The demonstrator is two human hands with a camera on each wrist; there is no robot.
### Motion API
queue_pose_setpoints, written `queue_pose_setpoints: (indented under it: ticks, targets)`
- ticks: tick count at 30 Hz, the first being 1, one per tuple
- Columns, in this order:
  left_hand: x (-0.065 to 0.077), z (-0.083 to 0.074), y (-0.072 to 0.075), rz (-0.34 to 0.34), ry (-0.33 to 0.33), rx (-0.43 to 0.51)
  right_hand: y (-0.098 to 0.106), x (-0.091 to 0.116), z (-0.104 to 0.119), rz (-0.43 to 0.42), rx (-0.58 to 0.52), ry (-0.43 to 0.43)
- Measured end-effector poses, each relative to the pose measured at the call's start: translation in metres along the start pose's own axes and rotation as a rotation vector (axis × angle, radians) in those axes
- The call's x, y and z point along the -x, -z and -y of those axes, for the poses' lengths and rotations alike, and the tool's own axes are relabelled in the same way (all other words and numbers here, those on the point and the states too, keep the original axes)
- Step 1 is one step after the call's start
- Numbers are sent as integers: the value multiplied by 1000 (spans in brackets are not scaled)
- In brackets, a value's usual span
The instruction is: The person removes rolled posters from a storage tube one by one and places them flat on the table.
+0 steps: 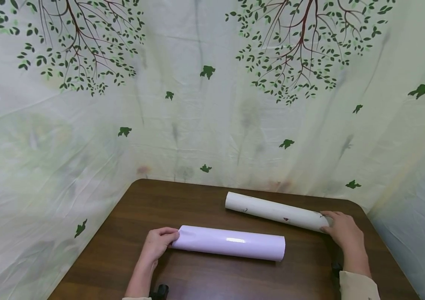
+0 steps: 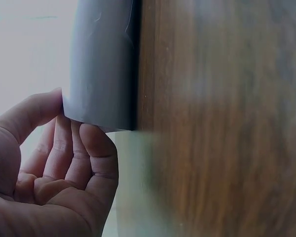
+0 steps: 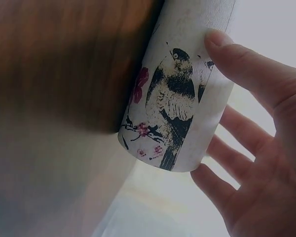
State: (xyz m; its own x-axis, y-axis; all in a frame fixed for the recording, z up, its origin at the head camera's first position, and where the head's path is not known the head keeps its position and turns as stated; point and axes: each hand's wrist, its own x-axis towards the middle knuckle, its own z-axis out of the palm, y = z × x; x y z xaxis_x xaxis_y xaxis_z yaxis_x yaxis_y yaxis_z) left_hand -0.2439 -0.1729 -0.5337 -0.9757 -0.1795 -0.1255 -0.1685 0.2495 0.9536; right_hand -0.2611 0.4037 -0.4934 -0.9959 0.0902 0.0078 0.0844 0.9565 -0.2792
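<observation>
My left grip (image 1: 158,243) pinches the near end of a lilac roll (image 1: 231,243), thumb on one side and fingers on the other. My right grip (image 1: 344,229) is curled about one end of a white roll (image 1: 272,211), thumb laid along it.

Several fingertips of both grips are hidden behind the rolls. The wrist views cut off each roll beyond my hold, and my left forearm runs out of the head view. I cannot see into either roll, so whether they are hollow or hold anything I cannot tell.

The lilac roll lies on the brown surface (image 1: 182,200), reaching rightward from my left grip and stopping well short of my right. It is plain and glossy, with a bright streak of reflected light; at my left wrist it looks grey. The white roll reaches leftward and slightly away from my right grip, behind the lilac one and apart from it. Just beside my right thumb it shows a black-and-cream bird (image 3: 172,94), pink blossoms (image 3: 143,129) and a lengthwise seam; another dark figure there is partly covered.
</observation>
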Motion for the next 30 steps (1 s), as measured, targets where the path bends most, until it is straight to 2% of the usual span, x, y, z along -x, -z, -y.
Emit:
queue_pose_setpoints:
  ticks: [9, 21, 30]
  targets:
    - [1, 0, -2, -2, -6, 6, -9, -25, 28, 1, 2, 28]
    - [0, -3, -3, 2, -6, 1, -18, -62, 62, -5, 22, 123]
    - [2, -3, -3, 5, 0, -1, -22, -83, 82, 26, 21, 124]
